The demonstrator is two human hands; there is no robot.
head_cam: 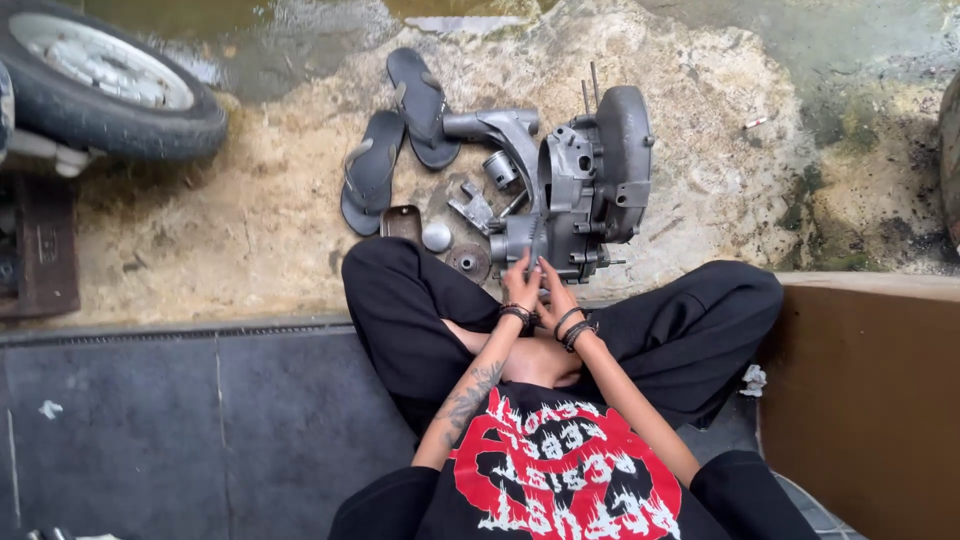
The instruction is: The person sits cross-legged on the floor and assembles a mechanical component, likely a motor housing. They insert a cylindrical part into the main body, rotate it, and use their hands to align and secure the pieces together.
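Both my left hand (520, 272) and right hand (553, 283) are pressing, fingers spread, against the grey cast-metal engine casing (585, 185) at frame centre, seemingly steadying it. Neither is gripping anything; loose grey metal parts (480, 205) are lying left of it.

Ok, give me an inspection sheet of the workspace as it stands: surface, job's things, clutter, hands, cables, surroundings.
Surface: rough, stained concrete ground, wet at the top.
Job's things: grey metal engine casing standing on the ground.
Clutter: pair of dark flip-flops, small metal cylinder, round silver cap, dark disc.
Hands: left hand and right hand both on the casing's near end; the grip itself is unclear.
Cables: nothing seen.
Surroundings: tyred wheel top left, brown panel at right.
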